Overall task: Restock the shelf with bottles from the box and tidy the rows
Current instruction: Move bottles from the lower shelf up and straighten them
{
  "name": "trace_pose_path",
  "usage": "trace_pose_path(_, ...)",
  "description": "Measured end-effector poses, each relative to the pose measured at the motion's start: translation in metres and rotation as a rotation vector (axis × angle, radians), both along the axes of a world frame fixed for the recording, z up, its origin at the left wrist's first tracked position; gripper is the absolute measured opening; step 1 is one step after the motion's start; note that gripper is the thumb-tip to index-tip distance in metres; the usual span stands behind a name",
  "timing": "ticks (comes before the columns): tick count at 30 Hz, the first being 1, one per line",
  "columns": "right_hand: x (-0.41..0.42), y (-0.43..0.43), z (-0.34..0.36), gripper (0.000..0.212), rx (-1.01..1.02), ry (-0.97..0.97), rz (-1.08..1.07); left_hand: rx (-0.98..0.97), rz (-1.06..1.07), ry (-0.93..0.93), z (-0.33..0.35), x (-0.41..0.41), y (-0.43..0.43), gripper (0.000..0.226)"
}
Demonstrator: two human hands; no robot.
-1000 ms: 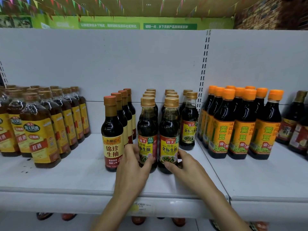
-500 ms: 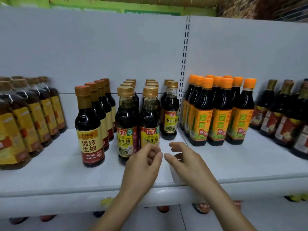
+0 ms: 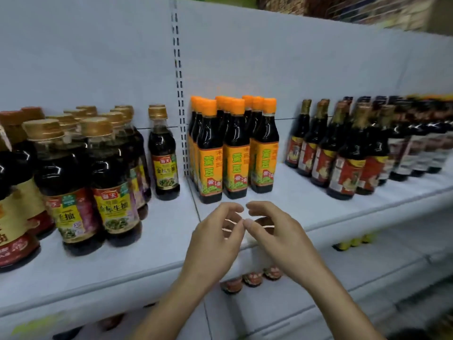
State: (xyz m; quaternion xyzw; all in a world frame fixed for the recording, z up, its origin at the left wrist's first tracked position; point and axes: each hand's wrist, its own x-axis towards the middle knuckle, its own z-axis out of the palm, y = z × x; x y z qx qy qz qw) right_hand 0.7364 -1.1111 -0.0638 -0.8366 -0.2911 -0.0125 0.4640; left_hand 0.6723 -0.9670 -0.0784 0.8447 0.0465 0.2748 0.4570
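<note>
Head view, empty hands over shelf edge

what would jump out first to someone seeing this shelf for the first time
Three tight rows of dark bottles with bright orange caps and orange labels at the shelf's centre, beside the slotted upright. In front of them, the left hand and right hand hover empty, fingertips nearly meeting. Larger gold-capped soy sauce bottles crowd the left.

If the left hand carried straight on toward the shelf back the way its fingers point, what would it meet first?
Most likely the front orange-capped bottles, which stand just beyond the left hand. It is empty, fingers curled, held over the shelf front. Depth is unclear from one view.
</note>
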Motion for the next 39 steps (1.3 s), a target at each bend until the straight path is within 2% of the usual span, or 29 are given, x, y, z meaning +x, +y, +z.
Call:
trace_pose_path(17,0.064,-0.209,-0.065,0.026,-0.027,0.140,-0.141,-0.016,-0.278,0.058,-0.048,0.085,-0.192,0.022)
trace_pose_path(21,0.073,-0.228,-0.091,0.029,-0.054,0.183,-0.172,-0.027,-0.326,0.108,-0.070,0.097,-0.213,0.027)
trace_pose_path(27,0.085,-0.237,-0.138,0.028,-0.067,0.300,-0.220,-0.049,-0.383,0.235,-0.118,0.123,-0.220,0.020)
trace_pose_path(34,0.089,-0.251,-0.187,0.033,-0.159,0.397,-0.370,-0.099,-0.516,0.408,-0.178,0.157,-0.224,0.023)
trace_pose_path(39,0.093,-0.271,-0.215,0.031,-0.138,0.483,-0.470,-0.102,-0.581,0.519,-0.204,0.172,-0.241,0.024)
